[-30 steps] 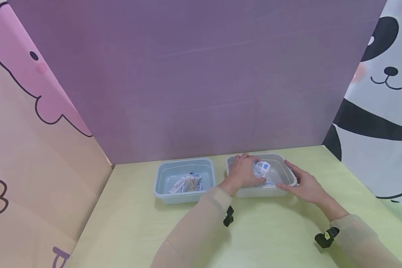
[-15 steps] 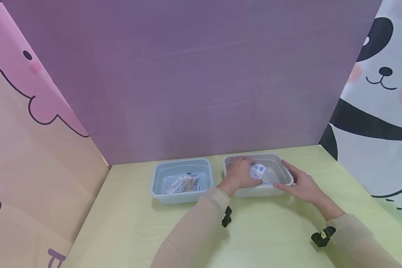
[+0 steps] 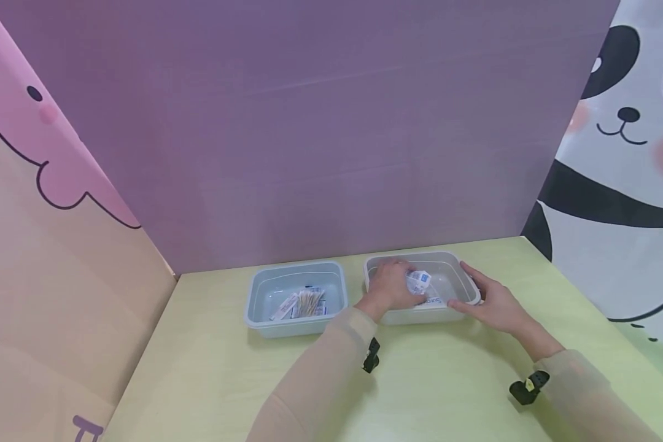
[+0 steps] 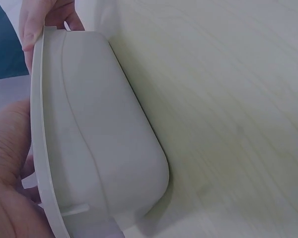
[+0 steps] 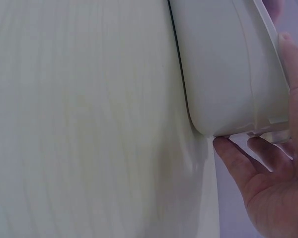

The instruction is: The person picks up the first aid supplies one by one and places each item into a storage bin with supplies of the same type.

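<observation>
My left hand reaches down into the light grey plastic bin, its bent fingers and thumb around a clear packet with white and blue print. The palm covers the bin's left part, and the fingertips are partly hidden. My right hand holds the bin's right end, thumb on the front rim and fingers against the end wall. In the right wrist view, the fingers press low on that wall. The bin's outer wall fills much of the left wrist view.
Left of the grey bin stands a pale blue bin holding a bundle of cotton swabs and small printed packets. Both bins stand on a pale yellow-green table. A purple backdrop rises behind, with printed panels on both sides.
My left fingers have sunk slightly lower into the grey bin around the packet. The right hand keeps its hold. The whole scene shifts slightly left with the head camera.
</observation>
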Tool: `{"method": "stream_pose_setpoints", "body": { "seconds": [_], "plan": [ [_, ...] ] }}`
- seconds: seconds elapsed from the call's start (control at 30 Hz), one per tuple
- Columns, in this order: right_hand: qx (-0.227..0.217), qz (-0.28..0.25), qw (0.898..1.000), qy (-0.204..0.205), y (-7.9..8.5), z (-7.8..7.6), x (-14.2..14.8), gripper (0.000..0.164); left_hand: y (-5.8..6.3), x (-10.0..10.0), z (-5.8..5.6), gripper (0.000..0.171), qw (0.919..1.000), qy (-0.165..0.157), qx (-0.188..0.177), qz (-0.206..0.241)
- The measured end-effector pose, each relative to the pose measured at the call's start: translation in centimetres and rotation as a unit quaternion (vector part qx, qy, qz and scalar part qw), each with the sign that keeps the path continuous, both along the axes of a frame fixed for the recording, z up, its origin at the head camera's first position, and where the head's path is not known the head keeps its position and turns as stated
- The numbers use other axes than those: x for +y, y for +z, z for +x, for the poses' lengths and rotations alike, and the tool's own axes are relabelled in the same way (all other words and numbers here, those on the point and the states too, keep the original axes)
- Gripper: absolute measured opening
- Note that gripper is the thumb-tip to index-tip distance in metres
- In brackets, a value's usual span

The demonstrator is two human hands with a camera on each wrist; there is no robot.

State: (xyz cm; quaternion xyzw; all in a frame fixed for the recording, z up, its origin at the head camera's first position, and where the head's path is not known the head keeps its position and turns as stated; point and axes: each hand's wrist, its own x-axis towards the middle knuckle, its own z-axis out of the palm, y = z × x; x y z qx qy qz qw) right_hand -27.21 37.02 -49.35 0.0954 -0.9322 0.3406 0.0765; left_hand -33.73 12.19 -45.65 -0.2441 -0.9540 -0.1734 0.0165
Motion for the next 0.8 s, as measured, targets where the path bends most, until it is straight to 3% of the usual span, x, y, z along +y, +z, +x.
{"method": "stream_pose_setpoints", "body": {
  "seconds": [0.27, 0.63, 0.8],
  "plan": [
    [-0.011, 0.001, 1.0, -0.001, 0.01, -0.12, 0.04, 0.102, 0.57, -0.15, 0.36, 0.066, 1.0, 0.006, -0.005, 0.004],
    [-0.008, -0.004, 1.0, -0.001, -0.06, 0.07, -0.14, 0.102, 0.25, 0.26, 0.44, 0.066, 0.9989, 0.024, -0.038, 0.007],
    [-0.005, -0.005, 1.0, -0.001, 0.25, 0.3, -0.16, 0.101, 0.36, 0.63, 0.52, 0.07, 0.9992, 0.018, -0.034, 0.0]
  ]
}}
